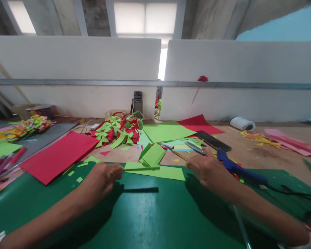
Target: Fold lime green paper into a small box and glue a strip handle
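Note:
My left hand [106, 176] is closed around one end of a thin green paper strip [145, 168], held out to the right above the green mat [142, 221]. Behind the strip lies a long light-green paper piece [168, 173], with folded green paper pieces [154, 154] at its far edge. My right hand [204, 169] hovers at the right, slightly blurred, its fingers bent downward. Close to its fingertips are a brown pencil-like stick [180, 154] and scissors [195, 148]. Whether it grips either one cannot be made out.
A blue glue gun [238, 169] with a cord lies beside my right forearm. Further back are a black phone [214, 140], red paper [60, 155], green sheets [168, 130], a heap of red and green paper crafts [119, 129] and a dark bottle [138, 103].

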Demonstrator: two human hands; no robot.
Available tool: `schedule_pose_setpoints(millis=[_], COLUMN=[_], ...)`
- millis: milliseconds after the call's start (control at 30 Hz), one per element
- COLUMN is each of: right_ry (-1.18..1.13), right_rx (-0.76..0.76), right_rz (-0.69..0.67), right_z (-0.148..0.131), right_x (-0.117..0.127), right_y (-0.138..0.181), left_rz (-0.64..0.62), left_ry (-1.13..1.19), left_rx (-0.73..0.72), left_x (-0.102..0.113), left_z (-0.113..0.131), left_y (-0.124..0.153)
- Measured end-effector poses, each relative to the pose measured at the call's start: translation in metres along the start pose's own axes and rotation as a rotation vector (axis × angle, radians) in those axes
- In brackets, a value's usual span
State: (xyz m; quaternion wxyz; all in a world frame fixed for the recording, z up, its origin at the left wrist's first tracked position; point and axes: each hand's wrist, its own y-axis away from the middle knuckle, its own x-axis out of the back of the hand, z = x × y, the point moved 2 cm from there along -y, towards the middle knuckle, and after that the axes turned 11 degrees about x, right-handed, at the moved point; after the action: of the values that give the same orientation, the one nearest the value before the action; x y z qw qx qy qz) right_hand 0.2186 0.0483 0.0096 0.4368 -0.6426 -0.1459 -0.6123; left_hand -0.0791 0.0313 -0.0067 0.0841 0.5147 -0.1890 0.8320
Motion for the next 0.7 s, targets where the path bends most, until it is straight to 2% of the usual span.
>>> schedule_pose_setpoints(millis=[100, 167, 233, 300, 400, 533, 700], right_ry=[0.014, 0.056, 0.077, 0.091, 0.106, 0.162, 0.168], right_rx=[0.006, 0.122, 0.211, 0.235, 0.226, 0.2, 0.149], right_rz=[0.118, 0.255, 0.23, 0.195, 0.157, 0.125, 0.052], right_z=[-0.012, -0.035, -0.059, -0.074, -0.08, -0.075, -0.063], right_x=[0.004, 0.005, -0.001, -0.008, -0.016, -0.017, -0.019], right_y=[-0.005, -0.008, -0.009, -0.007, 0.0, 0.002, 0.003], left_rz=[-0.029, -0.026, -0.036, -0.023, 0.079, 0.138, 0.128], left_ry=[-0.05, -0.234, -0.254, -0.274, -0.29, -0.306, -0.34], left_rx=[-0.011, -0.055, -0.091, -0.171, -0.293, -0.304, -0.224], left_x=[-0.007, -0.019, -0.034, -0.046, -0.054, -0.051, -0.041], left_z=[0.012, 0.029, 0.048, 0.067, 0.086, 0.087, 0.063], left_y=[-0.002, -0.002, -0.002, 0.0, 0.001, -0.001, -0.004])
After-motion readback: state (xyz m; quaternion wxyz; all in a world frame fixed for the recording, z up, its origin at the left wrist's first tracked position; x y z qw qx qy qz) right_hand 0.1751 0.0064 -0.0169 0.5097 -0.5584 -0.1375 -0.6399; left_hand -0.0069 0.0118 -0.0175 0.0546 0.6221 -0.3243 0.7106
